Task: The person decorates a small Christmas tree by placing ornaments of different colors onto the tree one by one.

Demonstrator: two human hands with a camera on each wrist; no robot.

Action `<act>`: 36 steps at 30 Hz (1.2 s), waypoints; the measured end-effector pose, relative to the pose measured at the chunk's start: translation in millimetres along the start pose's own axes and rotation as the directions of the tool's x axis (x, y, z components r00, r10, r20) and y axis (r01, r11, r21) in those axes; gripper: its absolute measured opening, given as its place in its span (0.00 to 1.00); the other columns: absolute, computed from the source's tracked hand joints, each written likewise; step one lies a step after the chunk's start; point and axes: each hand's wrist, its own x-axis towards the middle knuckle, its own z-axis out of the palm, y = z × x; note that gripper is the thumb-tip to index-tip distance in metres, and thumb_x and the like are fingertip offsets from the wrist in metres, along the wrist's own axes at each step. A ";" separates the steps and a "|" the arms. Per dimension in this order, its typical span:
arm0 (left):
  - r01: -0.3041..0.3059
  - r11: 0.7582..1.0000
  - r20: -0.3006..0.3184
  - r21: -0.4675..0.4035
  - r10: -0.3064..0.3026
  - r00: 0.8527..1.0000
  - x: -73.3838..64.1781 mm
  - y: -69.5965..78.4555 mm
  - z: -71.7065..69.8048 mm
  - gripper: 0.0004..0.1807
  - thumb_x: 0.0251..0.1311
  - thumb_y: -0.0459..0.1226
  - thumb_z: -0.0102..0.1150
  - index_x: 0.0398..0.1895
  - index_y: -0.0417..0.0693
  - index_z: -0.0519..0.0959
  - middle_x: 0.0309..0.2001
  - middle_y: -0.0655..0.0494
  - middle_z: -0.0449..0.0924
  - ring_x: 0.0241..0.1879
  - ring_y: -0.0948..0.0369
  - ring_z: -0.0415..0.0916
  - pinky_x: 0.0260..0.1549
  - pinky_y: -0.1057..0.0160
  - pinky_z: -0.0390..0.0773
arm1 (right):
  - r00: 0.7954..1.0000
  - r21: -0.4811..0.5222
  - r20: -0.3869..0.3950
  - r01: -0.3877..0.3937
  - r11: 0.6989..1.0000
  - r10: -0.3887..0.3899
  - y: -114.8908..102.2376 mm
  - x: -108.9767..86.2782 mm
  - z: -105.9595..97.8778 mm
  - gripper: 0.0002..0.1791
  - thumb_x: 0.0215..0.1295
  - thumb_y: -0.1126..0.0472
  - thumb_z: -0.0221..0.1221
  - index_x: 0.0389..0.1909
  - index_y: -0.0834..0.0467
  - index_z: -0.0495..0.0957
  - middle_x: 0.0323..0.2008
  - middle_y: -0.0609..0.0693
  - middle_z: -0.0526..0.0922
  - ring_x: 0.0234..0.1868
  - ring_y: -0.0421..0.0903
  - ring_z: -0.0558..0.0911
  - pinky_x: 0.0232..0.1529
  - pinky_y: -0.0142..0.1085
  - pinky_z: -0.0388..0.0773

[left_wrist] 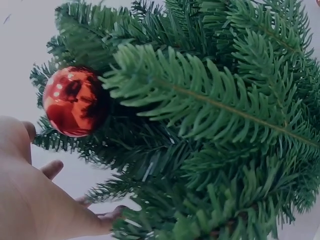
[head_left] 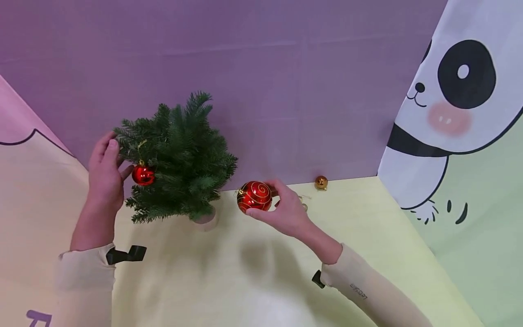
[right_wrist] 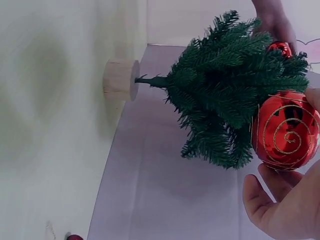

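A small artificial Christmas tree [head_left: 184,159] stands on a round wooden base [right_wrist: 117,80]. From its left side hangs a shiny plain red bauble [head_left: 143,175] on a gold loop. My left hand [head_left: 105,172] is at the tips of the left branches beside that bauble, fingers spread and loosely bent; in the left wrist view its fingertips reach the needles. To the right of the tree, my right hand [head_left: 288,213] grips a larger red bauble [head_left: 257,196] with gold swirls between thumb and fingers. This bauble is held above the table, its gold cap facing the tree.
Against the back edge of the pale yellow table [head_left: 261,295] lies a copper-coloured bauble [head_left: 321,182]. A small gold bauble [head_left: 304,207] is partly hidden behind my right hand. A purple backdrop [head_left: 261,91] rises right behind the tree, with a panda-printed panel [head_left: 449,118] at right.
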 end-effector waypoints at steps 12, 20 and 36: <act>-0.171 0.978 0.024 0.117 0.170 0.985 -24.5 7.2 -0.4 0.28 0.75 0.39 0.42 0.76 0.56 0.54 0.76 0.51 0.43 0.73 0.58 0.42 0.68 0.61 0.51 | 0.994 0.001 0.095 -0.052 0.999 0.051 -17.7 4.6 3.9 0.36 0.48 0.40 0.72 0.57 0.50 0.73 0.43 0.38 0.78 0.44 0.40 0.74 0.34 0.38 0.79; -0.193 0.945 0.116 0.265 0.167 0.979 -29.4 3.4 2.4 0.33 0.74 0.39 0.42 0.78 0.60 0.46 0.77 0.52 0.35 0.75 0.56 0.31 0.70 0.59 0.38 | 0.990 0.009 0.127 -0.056 0.998 0.055 -24.9 4.1 4.7 0.35 0.50 0.42 0.72 0.58 0.50 0.73 0.44 0.39 0.78 0.44 0.40 0.75 0.33 0.38 0.79; -0.225 0.907 0.112 0.356 0.197 0.974 -30.4 3.5 8.5 0.34 0.74 0.39 0.40 0.78 0.65 0.43 0.77 0.62 0.36 0.75 0.59 0.30 0.70 0.62 0.36 | 0.993 0.054 0.111 -0.039 0.998 0.033 -29.6 3.3 2.1 0.36 0.50 0.44 0.72 0.59 0.51 0.73 0.46 0.39 0.78 0.44 0.40 0.75 0.32 0.38 0.79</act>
